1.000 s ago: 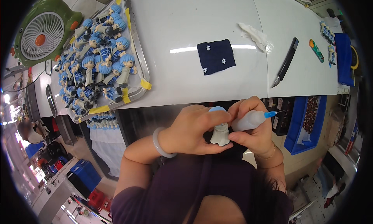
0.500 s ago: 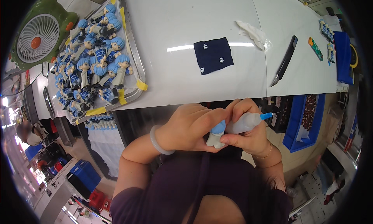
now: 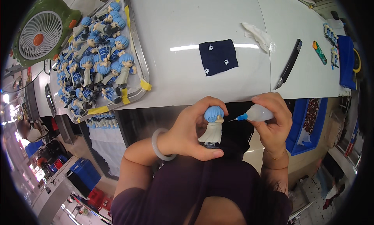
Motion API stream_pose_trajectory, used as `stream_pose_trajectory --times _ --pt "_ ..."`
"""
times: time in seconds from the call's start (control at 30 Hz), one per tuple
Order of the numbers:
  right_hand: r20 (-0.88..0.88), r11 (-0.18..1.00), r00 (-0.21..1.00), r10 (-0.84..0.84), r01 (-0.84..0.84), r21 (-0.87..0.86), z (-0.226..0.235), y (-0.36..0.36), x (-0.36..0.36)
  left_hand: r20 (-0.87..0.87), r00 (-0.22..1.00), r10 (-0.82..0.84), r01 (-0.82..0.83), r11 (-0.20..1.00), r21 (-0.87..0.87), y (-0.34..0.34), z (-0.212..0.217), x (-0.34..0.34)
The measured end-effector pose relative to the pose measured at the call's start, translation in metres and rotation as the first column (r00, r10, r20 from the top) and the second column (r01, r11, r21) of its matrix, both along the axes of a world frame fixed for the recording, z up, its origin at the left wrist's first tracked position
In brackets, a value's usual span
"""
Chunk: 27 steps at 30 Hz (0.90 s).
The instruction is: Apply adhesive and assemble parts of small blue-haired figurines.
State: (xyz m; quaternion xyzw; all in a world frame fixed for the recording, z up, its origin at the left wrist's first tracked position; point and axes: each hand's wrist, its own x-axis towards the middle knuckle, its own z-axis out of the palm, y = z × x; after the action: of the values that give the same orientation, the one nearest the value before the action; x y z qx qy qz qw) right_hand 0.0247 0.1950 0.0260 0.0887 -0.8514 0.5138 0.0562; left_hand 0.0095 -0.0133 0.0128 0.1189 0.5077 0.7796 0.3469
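Note:
My left hand (image 3: 187, 131) is closed around a small figurine (image 3: 212, 125) with blue hair and a pale grey cape. The figurine stands upright between my thumb and fingers, in front of the table edge. In my right hand (image 3: 274, 121) is a squeeze bottle (image 3: 260, 113) of whitish translucent plastic. Its blue needle tip (image 3: 241, 117) points left toward the figurine, with a gap between them. Many similar figurines (image 3: 93, 65) lie piled in a metal tray (image 3: 145, 69) at the left of the white table.
On the table (image 3: 171, 77) lie a dark blue cloth (image 3: 219, 57), a crumpled white tissue (image 3: 255, 36), a black utility knife (image 3: 289, 63) with its blade out, and a green cutter (image 3: 319, 52). A green fan (image 3: 41, 34) stands far left. Blue bins (image 3: 298, 145) sit at the right.
My hands have moved apart. The bottle has swung round, its needle now pointing left instead of right. The figurine is turned upright and shows more fully in my left hand.

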Motion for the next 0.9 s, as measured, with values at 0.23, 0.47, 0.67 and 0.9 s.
stream_pose_trajectory --times 0.23,0.47,0.67,0.9 --pt "-0.206 0.982 0.977 -0.049 0.085 0.167 -0.004 0.002 0.001 -0.229 0.973 -0.036 -0.036 0.952 -0.304 -0.002 -0.004 0.000" --pt "-0.334 0.918 0.942 -0.020 0.150 0.367 -0.002 0.003 0.007 -0.442 0.897 -0.010 -0.161 0.924 -0.348 0.001 -0.006 -0.001" --pt "-0.372 0.892 0.928 0.031 0.142 0.429 0.004 0.003 0.011 -0.454 0.891 -0.004 -0.166 0.928 -0.334 0.000 -0.004 -0.002" --pt "-0.400 0.877 0.915 0.059 0.144 0.458 0.001 0.003 0.010 -0.454 0.891 -0.026 -0.145 0.930 -0.338 -0.001 -0.005 -0.003"
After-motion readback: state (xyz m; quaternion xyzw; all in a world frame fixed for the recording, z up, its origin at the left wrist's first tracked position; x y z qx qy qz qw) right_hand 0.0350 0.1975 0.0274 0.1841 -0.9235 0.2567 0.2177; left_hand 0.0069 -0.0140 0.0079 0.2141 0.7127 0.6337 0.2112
